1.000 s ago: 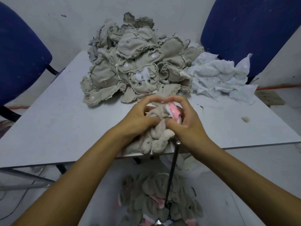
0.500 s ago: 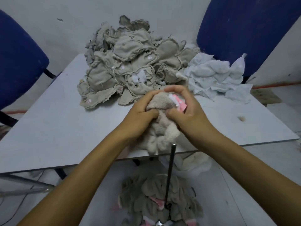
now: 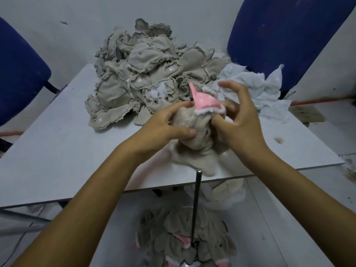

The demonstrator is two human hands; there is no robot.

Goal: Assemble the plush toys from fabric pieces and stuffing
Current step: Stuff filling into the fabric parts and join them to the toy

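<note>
I hold a beige plush toy skin (image 3: 194,139) above the near edge of the grey table (image 3: 57,147). A pink pointed hat with white dots (image 3: 204,101) sticks up from its top. My left hand (image 3: 165,124) grips the toy's left side, thumb pressed into the fabric. My right hand (image 3: 238,120) holds the right side with thumb and lower fingers, its upper fingers spread above the hat. A thin metal rod (image 3: 196,205) stands upright just below the toy. A large heap of beige fabric pieces (image 3: 146,79) lies at the back of the table.
White fabric scraps (image 3: 264,91) lie right of the heap. Blue chairs stand at the left (image 3: 17,74) and back right (image 3: 279,31). Below the table, around the rod's base, sits a pile of turned plush skins (image 3: 185,241). A fluff bit (image 3: 279,140) lies at the right.
The pink hat, earlier tucked under my right fingers, now stands up free at the toy's top. My right fingers have spread open above it, and the toy has lifted slightly.
</note>
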